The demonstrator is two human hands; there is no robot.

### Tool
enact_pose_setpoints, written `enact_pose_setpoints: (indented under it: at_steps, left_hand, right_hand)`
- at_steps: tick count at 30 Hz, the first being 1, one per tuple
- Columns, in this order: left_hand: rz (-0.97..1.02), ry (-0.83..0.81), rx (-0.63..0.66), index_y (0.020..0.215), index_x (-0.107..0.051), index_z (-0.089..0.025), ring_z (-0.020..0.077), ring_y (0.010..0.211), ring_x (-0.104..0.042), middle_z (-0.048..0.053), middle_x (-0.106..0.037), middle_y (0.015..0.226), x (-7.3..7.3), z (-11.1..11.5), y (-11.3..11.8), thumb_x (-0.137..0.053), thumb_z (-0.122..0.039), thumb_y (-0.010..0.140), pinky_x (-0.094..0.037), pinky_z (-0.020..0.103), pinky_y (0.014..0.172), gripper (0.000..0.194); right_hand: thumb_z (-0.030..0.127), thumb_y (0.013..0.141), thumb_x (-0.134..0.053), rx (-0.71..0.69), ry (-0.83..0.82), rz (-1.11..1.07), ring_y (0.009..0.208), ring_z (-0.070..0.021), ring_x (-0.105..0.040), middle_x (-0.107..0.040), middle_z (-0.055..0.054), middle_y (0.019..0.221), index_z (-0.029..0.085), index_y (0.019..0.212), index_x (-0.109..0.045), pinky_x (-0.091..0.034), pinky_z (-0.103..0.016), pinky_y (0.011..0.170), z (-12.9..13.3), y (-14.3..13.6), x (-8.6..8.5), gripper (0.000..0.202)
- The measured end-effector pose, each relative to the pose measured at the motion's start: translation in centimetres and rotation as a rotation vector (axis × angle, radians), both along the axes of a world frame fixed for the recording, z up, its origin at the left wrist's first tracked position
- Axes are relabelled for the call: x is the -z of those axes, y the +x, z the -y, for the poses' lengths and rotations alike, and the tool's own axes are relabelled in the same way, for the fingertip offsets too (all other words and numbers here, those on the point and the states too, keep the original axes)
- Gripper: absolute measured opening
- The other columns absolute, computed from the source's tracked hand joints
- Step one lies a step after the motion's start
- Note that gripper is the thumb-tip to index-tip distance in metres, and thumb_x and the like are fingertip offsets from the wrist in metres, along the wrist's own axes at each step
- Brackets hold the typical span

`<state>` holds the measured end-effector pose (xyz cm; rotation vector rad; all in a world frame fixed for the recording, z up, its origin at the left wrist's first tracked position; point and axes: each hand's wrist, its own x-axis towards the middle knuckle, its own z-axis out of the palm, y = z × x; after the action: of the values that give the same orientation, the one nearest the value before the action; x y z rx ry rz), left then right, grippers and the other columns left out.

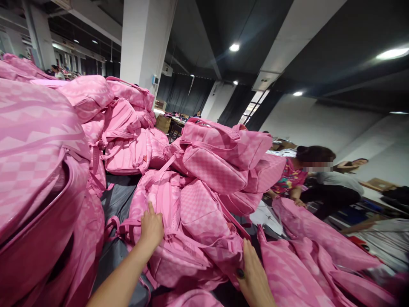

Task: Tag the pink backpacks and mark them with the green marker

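1. The left hand (151, 228) is laid on the strap side of a pink backpack (174, 262), one finger stretched forward; whether any cloth is pinched beneath it cannot be told.
2. The right hand (254, 273) is set against the right side of the same cluster, its fingers extended upward along the edge; a firm hold can be neither confirmed nor ruled out.
3. The backpack is placed between the two hands, on a dark grey cover (118, 200), its straps lying loose. It is pressed against a checkered panel (200, 209), and where one bag ends and the next begins is not clearly shown.
4. Sewn bodies and attached straps are seen here, so assembly is judged well advanced; whether this backpack is finished cannot be told.
5. Just beyond, further bags are heaped in a middle pile (217, 166), and more are stacked in a left pile (123, 128).
6. At near left, a large backpack (32, 170) is left gaping at its zip, so closing appears undone there.
7. At right, slack pink bags (294, 273) are spread out, and a long pink piece (322, 234) is touched by a co-worker's hand (298, 202).
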<state>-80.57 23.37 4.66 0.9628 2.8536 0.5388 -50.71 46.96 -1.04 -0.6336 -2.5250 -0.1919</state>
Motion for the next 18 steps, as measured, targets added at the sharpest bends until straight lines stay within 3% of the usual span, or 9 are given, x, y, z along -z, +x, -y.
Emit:
enact_pose_setpoints:
  at_steps: [3, 7, 11, 18]
  left_hand:
    - [-0.002, -0.034, -0.003, 0.104, -0.073, -0.015, 0.0339, 0.109, -0.060, 0.022, -0.033, 0.154, -0.5, 1.6, 1.8, -0.040, -0.013, 0.086, -0.048, 0.047, 0.091, 0.038]
    - [-0.002, -0.092, 0.009, 0.106, -0.072, -0.016, 0.0323, 0.111, -0.061, 0.022, -0.037, 0.153, -0.9, 3.6, 3.4, -0.038, -0.011, 0.087, -0.050, 0.045, 0.089, 0.040]
    - [0.001, -0.101, 0.014, 0.110, -0.070, -0.018, 0.0325, 0.116, -0.060, 0.022, -0.035, 0.154, -0.6, 5.0, 4.8, -0.036, -0.008, 0.087, -0.049, 0.044, 0.091, 0.042]
    - [0.086, -0.073, 0.030, 0.118, -0.068, -0.022, 0.0374, 0.124, -0.054, 0.019, -0.032, 0.156, -0.4, 8.3, 7.8, -0.047, -0.017, 0.084, -0.046, 0.048, 0.096, 0.040]
  right_hand:
    - [0.031, 0.088, -0.054, -0.028, 0.023, -0.073, 0.142, -0.0398, -0.032, -0.028, -0.022, 0.156, 0.016, 0.157, -0.007, -0.039, -0.058, 0.109, 2.2, -3.2, -3.3, 0.085]
    - [0.041, 0.093, -0.051, -0.068, -0.121, -0.128, 0.136, -0.0318, -0.046, -0.043, -0.018, 0.150, 0.019, 0.153, -0.024, -0.045, -0.050, 0.108, 4.4, -5.7, -6.0, 0.070]
    - [0.047, 0.093, -0.050, -0.053, -0.245, -0.161, 0.129, -0.0288, -0.054, -0.055, -0.013, 0.140, 0.022, 0.137, -0.048, -0.052, -0.045, 0.102, 5.6, -4.3, -6.3, 0.051]
    - [0.051, 0.092, -0.047, 0.007, -0.383, -0.209, 0.113, -0.0260, -0.066, -0.068, -0.008, 0.123, 0.026, 0.122, -0.055, -0.058, -0.037, 0.090, 8.0, -0.6, -7.4, 0.040]
